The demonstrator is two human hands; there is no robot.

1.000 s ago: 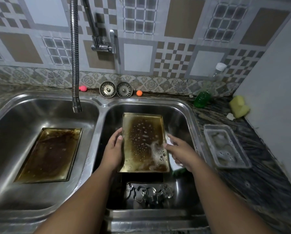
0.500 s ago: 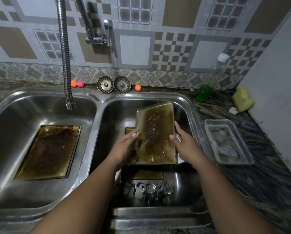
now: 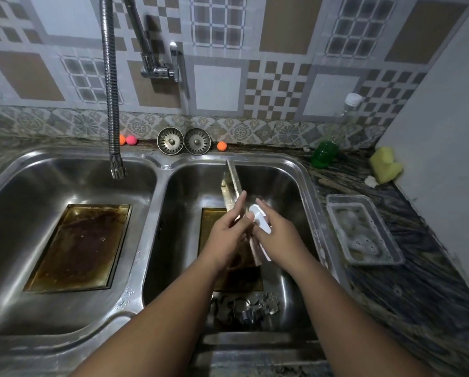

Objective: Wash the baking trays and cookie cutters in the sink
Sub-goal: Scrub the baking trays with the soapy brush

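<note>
- We hold one baking tray [image 3: 232,183] on edge over the right basin [image 3: 290,186], so it shows almost edge-on, its far end near the basin's back rim.
- Our left hand [image 3: 228,235] is closed on the tray from its left side, fingers stretched up along it.
- Our right hand [image 3: 278,235] presses against the tray's right side and is wrapped around a white scrubber [image 3: 260,219]; how much of that hand grips the tray itself we cannot tell.
- A second tray [image 3: 209,221], brown with grease, lies flat on the floor of the right basin under our hands.
- The cookie cutters [image 3: 248,308] sit in a loose metal heap at the near end of that basin, just beside the flat tray.
- A third stained tray [image 3: 78,246] lies flat in the left basin [image 3: 23,186], below the flexible tap hose [image 3: 111,104].
- On the counter [image 3: 432,281] to the right rests a clear plastic tub [image 3: 364,229] with suds in it.
- Behind it, against the wall, are a green bottle [image 3: 324,156] and a yellow sponge [image 3: 384,164].
- Two drain strainers [image 3: 184,141] lean against the tiles behind the sink.
</note>
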